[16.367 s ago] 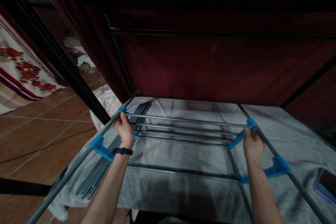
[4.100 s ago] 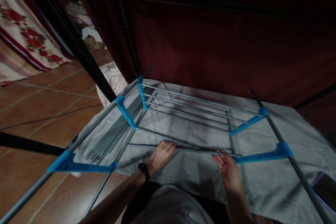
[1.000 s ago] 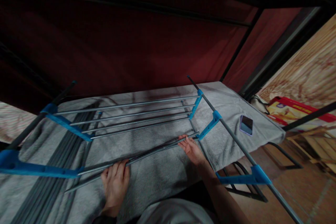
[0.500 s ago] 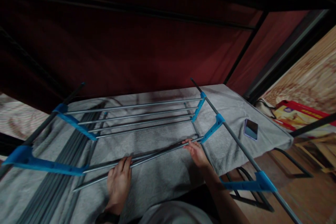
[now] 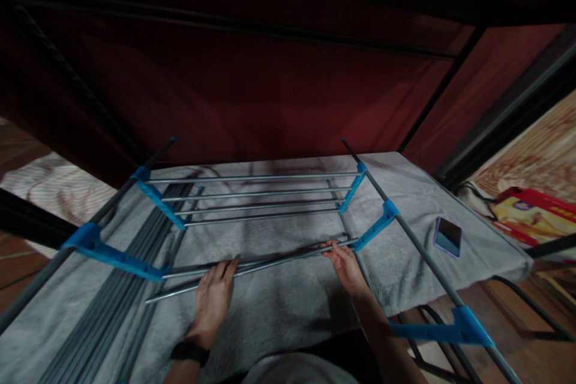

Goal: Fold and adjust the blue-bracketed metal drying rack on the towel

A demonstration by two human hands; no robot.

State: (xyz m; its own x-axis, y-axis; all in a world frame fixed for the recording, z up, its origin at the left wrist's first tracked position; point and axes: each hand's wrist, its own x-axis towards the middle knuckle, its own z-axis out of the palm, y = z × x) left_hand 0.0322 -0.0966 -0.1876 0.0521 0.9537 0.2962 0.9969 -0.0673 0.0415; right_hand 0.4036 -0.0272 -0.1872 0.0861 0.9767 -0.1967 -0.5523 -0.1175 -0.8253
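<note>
A rod (image 5: 278, 261), left end free, crosses another bar (image 5: 182, 272) above the blanket (image 5: 274, 312), the right hand (image 5: 345, 267) pinching it between fingers, the left hand (image 5: 213, 294) with fingers curled over it, grip unverifiable.

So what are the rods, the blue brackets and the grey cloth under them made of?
The rods look like metal, perhaps painted or coated steel: thin, straight and grey with a dull sheen. The blue brackets seem to be moulded plastic, judging by their even color and rounded forms. The grey cloth looks like soft, fleecy fabric, with a fuzzy, matte surface and creases; its fibre can't be told.
</note>
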